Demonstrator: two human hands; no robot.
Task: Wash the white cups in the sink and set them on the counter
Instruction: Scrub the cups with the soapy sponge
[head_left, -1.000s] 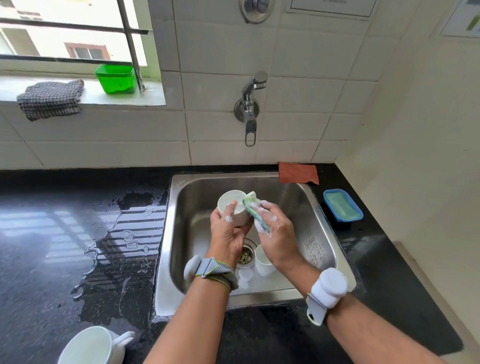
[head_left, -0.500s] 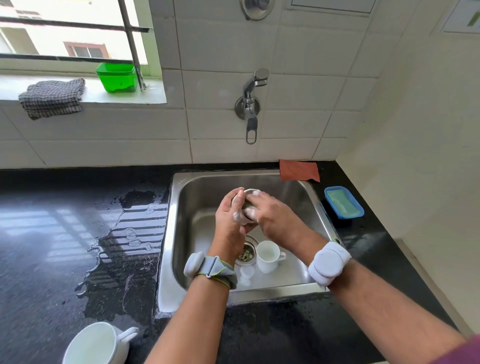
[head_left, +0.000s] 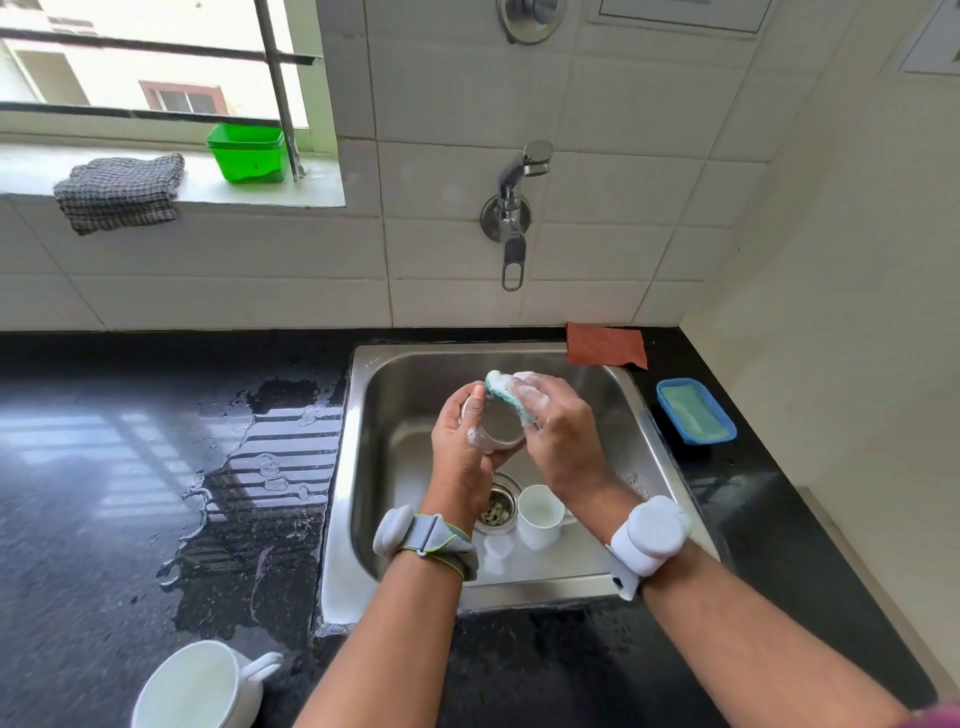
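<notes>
Over the steel sink (head_left: 654, 415), my left hand (head_left: 462, 457) grips a white cup (head_left: 500, 427) tilted on its side, its base turned toward me. My right hand (head_left: 558, 431) presses a soapy green sponge (head_left: 506, 397) against the cup's upper edge. A second white cup (head_left: 539, 514) stands upright on the sink floor beside the drain (head_left: 497, 506). Another small white piece (head_left: 497, 551) lies in the sink near my left wrist. A third white cup (head_left: 200, 686) stands on the black counter (head_left: 104, 493) at the bottom left.
The tap (head_left: 514, 208) hangs on the tiled wall above the sink. A blue soap dish (head_left: 695, 411) and an orange cloth (head_left: 605, 344) lie at the sink's right and back. The counter left of the sink is wet. A green tub (head_left: 248, 153) and a checked cloth (head_left: 122, 189) rest on the windowsill.
The cup turned from mouth-up to lying sideways in my left hand. My right hand moved over it with the sponge, which now sits at the cup's top edge.
</notes>
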